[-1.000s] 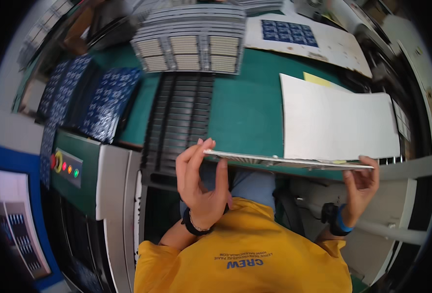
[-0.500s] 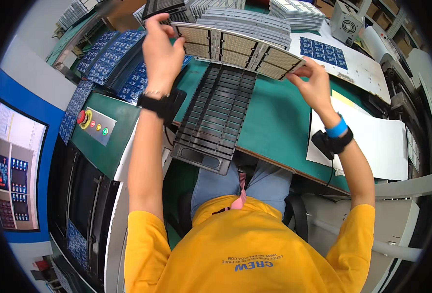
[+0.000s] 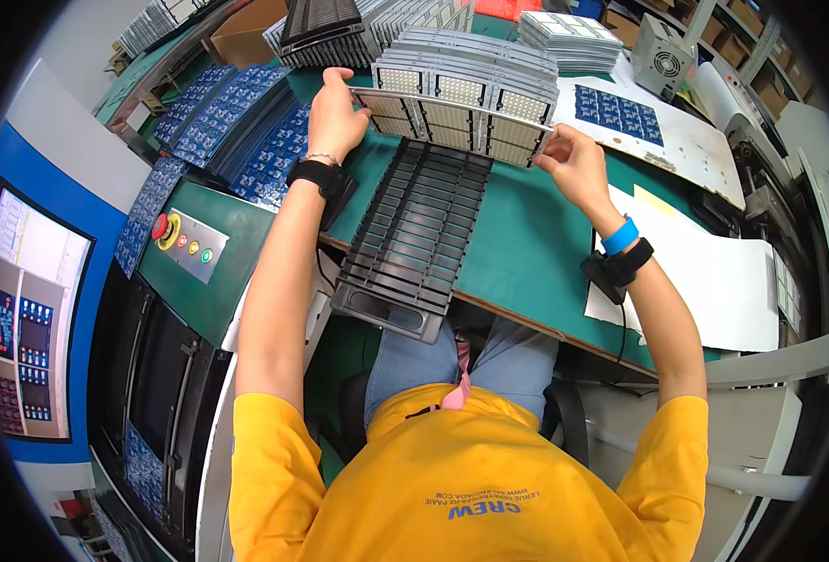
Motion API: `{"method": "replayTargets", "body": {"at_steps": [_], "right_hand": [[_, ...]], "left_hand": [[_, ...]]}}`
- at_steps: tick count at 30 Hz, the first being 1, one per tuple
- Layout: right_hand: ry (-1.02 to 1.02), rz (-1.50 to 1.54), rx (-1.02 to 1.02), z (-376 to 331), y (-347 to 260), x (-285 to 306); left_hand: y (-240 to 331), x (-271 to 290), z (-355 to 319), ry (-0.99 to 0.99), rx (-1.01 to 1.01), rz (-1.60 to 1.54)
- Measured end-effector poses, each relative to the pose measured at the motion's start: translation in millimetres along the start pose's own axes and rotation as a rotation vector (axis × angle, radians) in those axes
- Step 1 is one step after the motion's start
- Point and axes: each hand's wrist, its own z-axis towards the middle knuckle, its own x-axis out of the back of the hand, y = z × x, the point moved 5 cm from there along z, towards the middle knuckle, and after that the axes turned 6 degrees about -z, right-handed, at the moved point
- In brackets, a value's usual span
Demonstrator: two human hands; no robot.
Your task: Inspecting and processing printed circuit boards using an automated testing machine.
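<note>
A long metal-framed panel [image 3: 449, 128] with three sections of beige, dotted grid stands tilted on edge in front of me. My left hand [image 3: 337, 120] is closed on its left end, thumb on the near side. At the opposite end my right hand [image 3: 575, 169] pinches the frame's corner between thumb and fingers. Just behind the held panel is a row of similar panels [image 3: 466, 64], leaning together. A black slotted rack [image 3: 417, 220] lies below it, its handle end overhanging the table edge towards my lap.
Stacks of blue circuit boards [image 3: 222, 122] stand at the left, behind a machine panel with a red emergency button [image 3: 161, 227]. Another blue board [image 3: 617, 114] lies on a white plate to the right. White sheets [image 3: 690, 272] cover the table's right side. A monitor [image 3: 35, 314] is far left.
Both hands have brought the panel nearer and lower, with its right end shifted slightly left. More of the panel row behind it now shows. The grip at both ends is kept.
</note>
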Motion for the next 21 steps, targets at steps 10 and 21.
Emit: {"method": "replayTargets", "body": {"at_steps": [10,21], "right_hand": [[-0.004,-0.027,-0.072,15.3,12.0,-3.1],[-0.084,-0.161,0.105,-14.1,-21.4,38.1]], "left_hand": [[-15.5,-16.8,22.9,-0.016,0.003,0.023],[12.4,22.5,16.5,0.229,-0.161,-0.051]]}}
